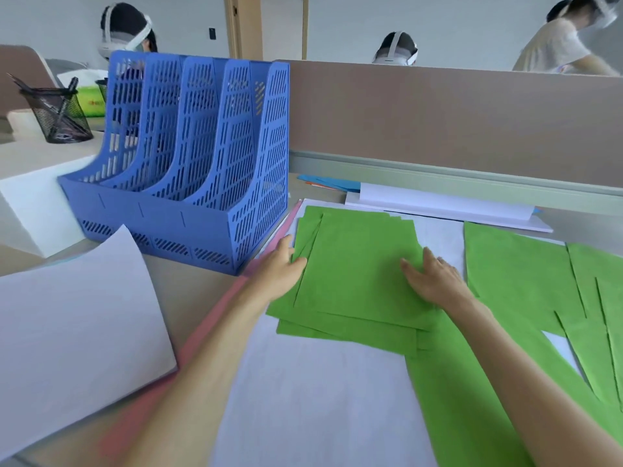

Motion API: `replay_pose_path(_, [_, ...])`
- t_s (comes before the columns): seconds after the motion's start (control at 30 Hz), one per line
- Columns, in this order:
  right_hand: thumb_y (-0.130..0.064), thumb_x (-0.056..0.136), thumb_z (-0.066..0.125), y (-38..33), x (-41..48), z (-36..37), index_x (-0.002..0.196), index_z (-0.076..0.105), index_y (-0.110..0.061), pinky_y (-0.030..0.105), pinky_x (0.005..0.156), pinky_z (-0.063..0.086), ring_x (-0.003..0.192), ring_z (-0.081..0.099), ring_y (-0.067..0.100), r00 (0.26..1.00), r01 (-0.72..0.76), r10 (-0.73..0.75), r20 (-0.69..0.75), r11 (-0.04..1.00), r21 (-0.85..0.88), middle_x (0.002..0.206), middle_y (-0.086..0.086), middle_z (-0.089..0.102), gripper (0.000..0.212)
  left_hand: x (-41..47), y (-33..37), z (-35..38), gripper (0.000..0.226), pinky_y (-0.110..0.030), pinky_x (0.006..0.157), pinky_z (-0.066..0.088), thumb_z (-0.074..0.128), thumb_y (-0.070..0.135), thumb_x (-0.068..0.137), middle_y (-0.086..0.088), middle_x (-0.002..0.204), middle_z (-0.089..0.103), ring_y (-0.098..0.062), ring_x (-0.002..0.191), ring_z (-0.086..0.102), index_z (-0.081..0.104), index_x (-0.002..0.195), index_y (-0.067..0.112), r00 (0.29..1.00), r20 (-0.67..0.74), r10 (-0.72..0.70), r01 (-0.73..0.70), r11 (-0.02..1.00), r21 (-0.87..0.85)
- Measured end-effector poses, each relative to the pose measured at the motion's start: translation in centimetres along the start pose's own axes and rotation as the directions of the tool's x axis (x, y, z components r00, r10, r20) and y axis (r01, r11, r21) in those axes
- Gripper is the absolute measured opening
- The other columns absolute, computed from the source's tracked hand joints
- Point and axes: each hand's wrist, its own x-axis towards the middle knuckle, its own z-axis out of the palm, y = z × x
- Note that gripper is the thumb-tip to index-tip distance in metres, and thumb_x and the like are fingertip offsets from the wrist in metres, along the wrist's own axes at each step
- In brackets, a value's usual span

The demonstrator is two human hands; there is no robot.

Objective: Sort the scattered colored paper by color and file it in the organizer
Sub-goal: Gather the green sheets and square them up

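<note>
A loose stack of green sheets [357, 274] lies in the middle of the desk on top of white sheets [303, 382]. My left hand [279, 267] touches the stack's left edge, thumb on top of the paper. My right hand [435, 281] rests flat on the stack's right side, fingers straight. More green sheets [526, 281] fan out to the right. A pink sheet [202, 332] runs under my left forearm. The blue organizer [202, 170] stands at the back left, its slots looking empty.
A curled white sheet [74, 325] lies at the left. White sheets [445, 205] and blue paper [330, 183] sit by the brown partition [438, 123]. A mesh pen cup [57, 112] stands far left. People with headsets sit behind the partition.
</note>
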Motion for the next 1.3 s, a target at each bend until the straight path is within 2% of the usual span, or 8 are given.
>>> replay_pose_path(0.13, [-0.046,0.096,0.044,0.0,-0.1,-0.5,0.154,0.013,-0.015,0.04,0.11,0.032,0.14,0.032,0.031,0.999,0.003,-0.007,0.053,0.997,0.076,0.153,0.013,0.033,0.073,0.8,-0.2,0.3,0.056,-0.04,0.106,0.041,0.054,0.02,0.095,-0.005,0.142,0.045,-0.02,0.118,0.053,0.031,0.145,0.014,0.993,-0.043,-0.113,0.079,0.875,-0.477])
replay_pose_path(0.3, [-0.05,0.085,0.056,-0.3,0.3,-0.8,0.148,0.031,-0.022,0.039,0.108,0.039,0.131,0.045,0.026,0.994,0.01,-0.04,0.105,0.961,0.275,0.146,0.008,0.045,0.073,1.1,-0.6,0.7,0.047,-0.028,0.062,0.054,0.058,0.004,0.091,-0.013,0.098,0.061,-0.021,0.082,0.062,0.038,0.134,0.005,0.965,0.073,-0.25,0.195,0.51,-0.838])
replay_pose_path(0.43, [-0.031,0.091,0.06,-0.5,0.7,-1.0,0.142,0.042,-0.021,0.031,0.101,0.042,0.11,0.056,0.018,0.984,-0.028,-0.075,0.159,0.825,0.564,0.133,0.002,0.056,0.055,0.8,-0.2,0.9,0.039,-0.025,0.083,0.045,0.059,0.032,0.092,0.002,0.121,0.061,-0.016,0.104,0.057,0.053,0.125,0.013,0.97,0.098,-0.222,0.241,0.828,-0.507])
replay_pose_path(0.57, [-0.029,0.091,0.063,-0.3,0.6,-1.2,0.14,0.047,-0.021,0.038,0.106,0.042,0.118,0.055,0.021,0.98,-0.056,-0.091,0.178,0.727,0.685,0.13,0.006,0.058,0.052,0.4,0.3,1.7,0.066,-0.039,0.113,0.023,0.055,0.029,0.095,0.003,0.155,0.028,-0.018,0.141,0.03,0.022,0.15,0.017,0.993,0.035,-0.112,0.118,0.949,-0.293])
replay_pose_path(0.83, [-0.028,0.092,0.063,-0.2,0.3,-1.3,0.141,0.044,-0.021,0.038,0.101,0.046,0.105,0.059,0.016,0.994,0.043,-0.101,0.035,0.677,0.735,0.125,0.002,0.06,0.054,-0.8,1.6,1.2,0.073,-0.017,0.109,0.006,0.053,0.013,0.097,0.005,0.16,0.009,0.004,0.138,0.008,0.008,0.153,0.015,0.961,-0.202,0.187,-0.249,0.904,-0.347])
replay_pose_path(0.97, [-0.027,0.091,0.064,-0.8,-0.5,-1.8,0.12,0.057,-0.024,0.017,0.072,0.048,0.083,0.067,-0.001,0.978,0.191,-0.179,-0.11,0.548,0.814,0.105,-0.004,0.072,0.03,-1.5,2.1,0.4,0.074,-0.013,0.106,0.01,0.056,0.011,0.095,0.012,0.156,0.013,0.011,0.128,0.011,0.01,0.153,0.016,0.946,-0.237,0.219,-0.306,0.843,-0.442])
replay_pose_path(1.03, [-0.02,0.091,0.065,-1.2,-0.8,-2.3,0.118,0.06,-0.017,0.02,0.076,0.053,0.087,0.07,0.003,0.963,0.263,-0.169,-0.208,0.448,0.854,0.104,-0.003,0.073,0.028,-1.6,2.5,0.2,0.074,-0.01,0.105,0.009,0.056,0.01,0.095,0.011,0.155,0.014,0.011,0.126,0.011,0.01,0.153,0.014,0.944,-0.251,0.215,-0.312,0.832,-0.459])
replay_pose_path(1.3, [-0.013,0.095,0.059,-5.5,-4.2,-7.0,0.101,0.057,-0.03,0.022,0.083,0.053,0.094,0.066,0.003,0.74,0.669,-0.264,-0.619,0.392,0.632,0.102,-0.013,0.068,0.019,-1.9,4.9,-1.6,0.064,-0.013,0.111,0.009,0.052,0.019,0.098,0.004,0.156,0.019,0.004,0.136,0.015,0.017,0.151,0.007,0.845,-0.497,0.197,-0.435,0.794,-0.424])
